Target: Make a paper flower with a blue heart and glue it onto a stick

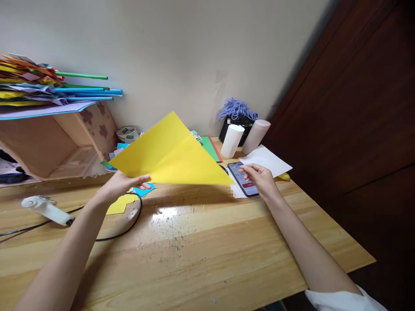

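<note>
A large yellow sheet of paper [175,151], triangular in outline with a faint crease down its middle, is held up above the table. My left hand [129,183] grips its lower left edge, thumb on top and fingers beneath. My right hand [259,177] hovers apart from the sheet's right corner, over a phone [249,189] with a lit screen. Its fingers are curled together, and nothing shows between them. Below my left hand lie cut yellow paper [121,204] and a blue paper piece [144,190].
A white glue gun [47,210] with a black cable [140,216] lies at left. Behind it stands a box shelf [94,125] topped with coloured papers. White rolls [232,141], purple yarn [236,109] and white paper [269,160] are at back right. The table [207,268] has glittery scraps.
</note>
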Demonstrator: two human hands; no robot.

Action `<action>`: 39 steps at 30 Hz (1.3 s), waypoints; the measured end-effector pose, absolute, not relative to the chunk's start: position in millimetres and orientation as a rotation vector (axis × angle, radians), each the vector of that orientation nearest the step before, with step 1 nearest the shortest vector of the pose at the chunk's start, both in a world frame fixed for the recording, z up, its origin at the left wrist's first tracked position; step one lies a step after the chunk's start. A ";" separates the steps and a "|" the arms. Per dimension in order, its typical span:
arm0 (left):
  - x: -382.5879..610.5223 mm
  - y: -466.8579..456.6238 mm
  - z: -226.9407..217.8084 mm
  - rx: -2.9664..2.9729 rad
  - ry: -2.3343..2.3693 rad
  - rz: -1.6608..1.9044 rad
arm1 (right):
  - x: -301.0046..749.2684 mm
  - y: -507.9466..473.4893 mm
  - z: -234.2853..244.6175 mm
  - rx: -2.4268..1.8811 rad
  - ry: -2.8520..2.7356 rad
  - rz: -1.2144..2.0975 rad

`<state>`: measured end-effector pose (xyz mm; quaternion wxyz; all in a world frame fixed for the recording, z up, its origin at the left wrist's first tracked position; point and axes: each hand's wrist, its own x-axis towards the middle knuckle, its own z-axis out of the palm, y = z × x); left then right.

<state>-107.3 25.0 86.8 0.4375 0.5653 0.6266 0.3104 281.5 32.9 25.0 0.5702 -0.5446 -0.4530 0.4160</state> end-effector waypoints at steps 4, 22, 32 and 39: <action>-112.4 22.0 81.8 1.472 1.298 0.461 | 268.8 26.0 23.7 -1.152 -1.153 1.327; -48.0 14.8 18.8 1.098 1.208 0.590 | 201.4 -2.8 -1.9 -1.284 -1.240 1.295; -71.2 32.1 27.5 1.732 1.620 0.844 | 227.6 33.7 -11.0 -1.504 -1.685 0.619; -86.8 32.7 48.5 1.825 1.648 0.887 | 202.3 66.6 -9.9 -1.758 -1.809 0.394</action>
